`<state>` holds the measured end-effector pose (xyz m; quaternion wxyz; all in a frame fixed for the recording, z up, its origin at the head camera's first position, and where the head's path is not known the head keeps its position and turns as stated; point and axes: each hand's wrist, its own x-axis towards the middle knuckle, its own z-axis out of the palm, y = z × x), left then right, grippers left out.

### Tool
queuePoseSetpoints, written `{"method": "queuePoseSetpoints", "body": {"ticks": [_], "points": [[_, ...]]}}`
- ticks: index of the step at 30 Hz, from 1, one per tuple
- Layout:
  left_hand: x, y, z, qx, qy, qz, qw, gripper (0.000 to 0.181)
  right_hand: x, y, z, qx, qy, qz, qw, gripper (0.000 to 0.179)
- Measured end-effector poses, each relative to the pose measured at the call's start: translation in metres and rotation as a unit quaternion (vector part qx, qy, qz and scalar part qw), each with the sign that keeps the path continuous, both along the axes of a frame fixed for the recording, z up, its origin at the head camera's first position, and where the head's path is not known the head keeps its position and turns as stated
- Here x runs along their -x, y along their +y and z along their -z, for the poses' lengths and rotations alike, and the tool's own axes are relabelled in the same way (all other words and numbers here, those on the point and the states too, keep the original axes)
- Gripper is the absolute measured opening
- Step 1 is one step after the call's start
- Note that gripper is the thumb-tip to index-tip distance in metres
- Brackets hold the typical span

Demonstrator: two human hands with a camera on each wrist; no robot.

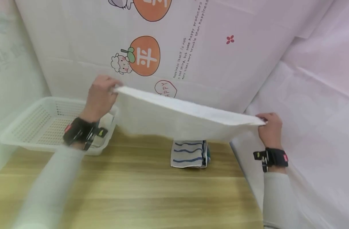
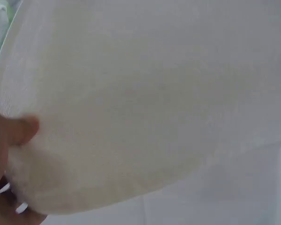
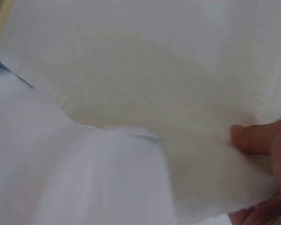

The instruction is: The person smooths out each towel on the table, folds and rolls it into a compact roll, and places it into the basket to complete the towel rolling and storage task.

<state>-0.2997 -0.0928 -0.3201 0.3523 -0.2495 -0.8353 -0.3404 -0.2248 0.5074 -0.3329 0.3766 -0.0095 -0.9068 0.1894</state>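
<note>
A white towel [image 1: 185, 109] hangs stretched in the air between the two hands, its top edge sloping down toward the right. My left hand [image 1: 101, 95] pinches its upper left corner, slightly blurred in the head view. At the other end, the right hand [image 1: 270, 128] grips the right corner. The left wrist view is mostly filled by the towel [image 2: 145, 103], with the left thumb [image 2: 23, 130] pressed on its face near the edge. In the right wrist view the right thumb [image 3: 255, 138] lies on the cloth in the same way, with fingers behind it.
A white plastic basket [image 1: 31, 144] stands at the left back of the wooden table [image 1: 140, 197], with something pale inside its right end. A folded towel with blue wavy stripes [image 1: 187, 156] lies below the hanging cloth. Printed white sheeting [image 1: 208, 60] covers the back wall.
</note>
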Motion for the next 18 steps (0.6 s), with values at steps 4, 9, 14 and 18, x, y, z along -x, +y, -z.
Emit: {"method": "queuePoseSetpoints", "body": {"ticks": [4,9,14,18], "points": [[-0.045,-0.012,0.057,0.076,-0.007,0.104,0.9917,0.033,-0.045,0.000,0.041,-0.003,-0.053,-0.005,0.9986,0.047],[-0.091,-0.022,0.141,0.139,-0.126,0.138,0.9725,0.033,-0.092,0.002,0.112,-0.004,-0.128,-0.016,0.9916,0.049],[-0.121,-0.029,0.199,0.171,-0.220,0.114,0.9536,0.031,-0.119,0.000,0.161,0.028,-0.292,-0.020,0.9557,0.041],[-0.140,-0.033,0.214,0.180,-0.281,0.113,0.9359,0.022,-0.134,0.002,0.176,0.034,-0.403,-0.020,0.9142,0.035]]}}
